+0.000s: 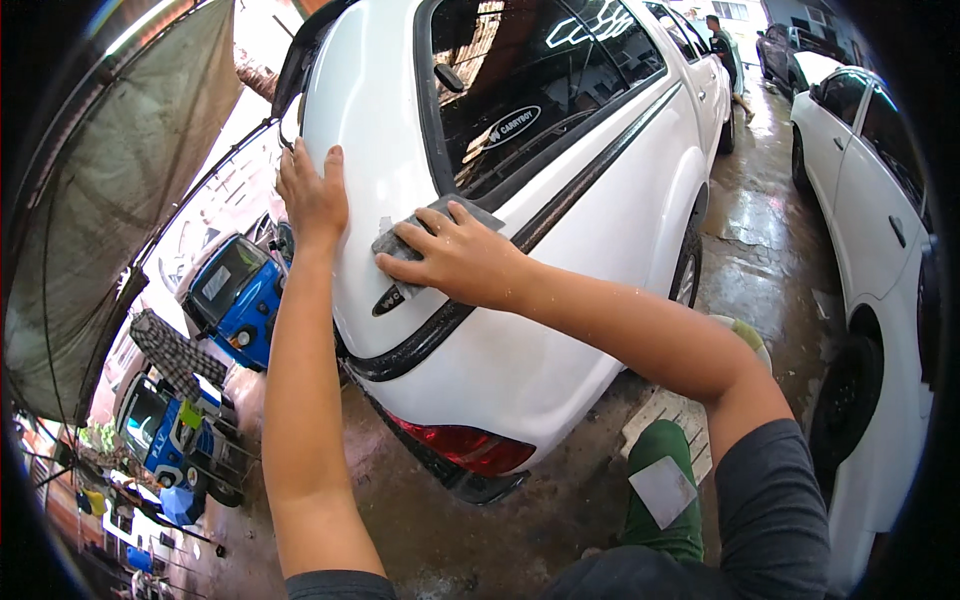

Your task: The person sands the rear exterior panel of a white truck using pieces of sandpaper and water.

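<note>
A white pickup with a canopy (375, 120) fills the middle of the view, its rear corner toward me. My left hand (315, 195) lies on the canopy's rear edge with its fingers stretched out. My right hand (455, 255) presses a grey sheet of sandpaper (392, 238) against the white panel, below the corner of the dark side window (520, 90). Its fingers are spread over the sheet; whether a block sits under it is hidden. Just below the hand is a small dark oval badge (386, 301). A pale square sheet (663, 491) rests on my green-trousered knee.
A black trim strip (560, 210) runs along the canopy, above a red tail light (465, 448). A white car (870, 200) stands close on the right. Blue three-wheelers (235, 295) are parked at left beyond a hanging tarp (120, 170). A person (722, 50) stands far off. The floor looks wet.
</note>
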`<state>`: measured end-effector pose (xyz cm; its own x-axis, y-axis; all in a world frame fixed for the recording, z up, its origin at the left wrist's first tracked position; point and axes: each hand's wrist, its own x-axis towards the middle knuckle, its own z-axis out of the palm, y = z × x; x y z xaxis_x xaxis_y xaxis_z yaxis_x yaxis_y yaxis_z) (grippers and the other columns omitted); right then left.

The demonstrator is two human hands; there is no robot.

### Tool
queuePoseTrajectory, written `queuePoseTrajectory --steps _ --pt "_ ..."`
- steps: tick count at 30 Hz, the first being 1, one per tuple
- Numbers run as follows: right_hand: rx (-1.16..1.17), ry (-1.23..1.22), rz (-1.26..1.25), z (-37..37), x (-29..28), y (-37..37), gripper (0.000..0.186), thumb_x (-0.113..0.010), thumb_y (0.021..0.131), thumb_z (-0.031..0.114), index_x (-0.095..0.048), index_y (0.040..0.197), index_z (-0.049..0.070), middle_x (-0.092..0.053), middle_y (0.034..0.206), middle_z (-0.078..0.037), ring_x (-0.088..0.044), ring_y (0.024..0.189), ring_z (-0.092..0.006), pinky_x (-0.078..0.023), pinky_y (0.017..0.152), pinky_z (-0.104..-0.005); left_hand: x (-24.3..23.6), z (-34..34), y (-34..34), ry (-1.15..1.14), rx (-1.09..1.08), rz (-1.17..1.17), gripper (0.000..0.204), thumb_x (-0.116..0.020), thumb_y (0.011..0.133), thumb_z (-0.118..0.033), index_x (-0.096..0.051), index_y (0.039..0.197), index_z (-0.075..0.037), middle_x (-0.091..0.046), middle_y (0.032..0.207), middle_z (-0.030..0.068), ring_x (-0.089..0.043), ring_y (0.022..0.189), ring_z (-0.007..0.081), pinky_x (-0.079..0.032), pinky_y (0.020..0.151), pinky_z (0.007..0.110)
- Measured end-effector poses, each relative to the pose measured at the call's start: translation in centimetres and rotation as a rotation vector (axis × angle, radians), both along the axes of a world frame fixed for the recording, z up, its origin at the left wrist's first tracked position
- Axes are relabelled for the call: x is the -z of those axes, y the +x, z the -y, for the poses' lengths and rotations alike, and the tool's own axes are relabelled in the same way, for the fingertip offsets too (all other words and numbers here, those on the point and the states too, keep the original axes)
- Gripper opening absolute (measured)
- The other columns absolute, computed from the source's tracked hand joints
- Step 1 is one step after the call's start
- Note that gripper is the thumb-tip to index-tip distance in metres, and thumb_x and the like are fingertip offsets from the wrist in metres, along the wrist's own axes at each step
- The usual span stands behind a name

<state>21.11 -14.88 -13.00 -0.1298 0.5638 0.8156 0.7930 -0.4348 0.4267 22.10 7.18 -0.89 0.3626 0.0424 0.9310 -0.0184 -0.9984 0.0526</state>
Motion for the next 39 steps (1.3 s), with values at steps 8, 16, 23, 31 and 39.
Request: queuePoseTrajectory --steps 8,16,23,31,39 --pt "-0.021 0.134 -0.126 -1.2 0.8 -1.6 0.043 -0.060 0.091 0.016 -0.057 0.134 0.022 -0.059 0.124 -0.018 -0.061 0.116 -0.0420 -0.050 0.091 -0.0632 -0.1 -0.4 0.1 0.024 -0.029 0.010 0.076 -0.045 0.102 -0.052 -0.034 0.152 0.005 -0.030 0.155 0.0345 -0.025 0.146 0.0487 -0.018 0.122 0.054" --pt "-0.035 0.202 -0.201 -2.1 1.3 -2.4 0.040 -0.058 0.092 0.020 -0.059 0.132 0.019 -0.060 0.126 -0.022 -0.060 0.117 -0.0462 -0.049 0.090 -0.0689 -0.1 -0.8 0.3 0.012 -0.035 0.000 0.077 -0.044 0.102 -0.054 -0.034 0.152 0.004 -0.030 0.155 0.0342 -0.025 0.146 0.0476 -0.018 0.122 0.054" --pt "0.022 0.210 -0.168 -1.9 0.9 -2.5 0.044 -0.060 0.090 0.014 -0.057 0.133 0.020 -0.060 0.124 -0.018 -0.060 0.115 -0.0381 -0.050 0.090 -0.0584 -0.5 -0.9 0.4 0.064 -0.036 0.011 0.077 -0.044 0.102 -0.054 -0.034 0.153 0.003 -0.029 0.157 0.0324 -0.024 0.147 0.0466 -0.018 0.122 0.053" --pt "0.032 0.210 -0.187 -2.0 0.9 -2.8 0.044 -0.060 0.090 0.013 -0.057 0.133 0.019 -0.060 0.125 -0.017 -0.060 0.114 -0.0386 -0.051 0.090 -0.0578 -0.1 0.0 -0.2 -0.010 -0.019 -0.007 0.076 -0.044 0.102 -0.053 -0.035 0.152 0.004 -0.030 0.156 0.0328 -0.025 0.147 0.0462 -0.018 0.122 0.052" --pt "0.022 0.285 -0.188 -2.9 0.5 -2.8 0.042 -0.061 0.089 0.015 -0.059 0.131 0.019 -0.061 0.124 -0.016 -0.062 0.111 -0.0370 -0.052 0.085 -0.0546 -0.2 0.0 0.1 -0.048 0.000 -0.017 0.077 -0.046 0.102 -0.052 -0.033 0.153 0.004 -0.030 0.156 0.0318 -0.024 0.147 0.0459 -0.019 0.122 0.051"
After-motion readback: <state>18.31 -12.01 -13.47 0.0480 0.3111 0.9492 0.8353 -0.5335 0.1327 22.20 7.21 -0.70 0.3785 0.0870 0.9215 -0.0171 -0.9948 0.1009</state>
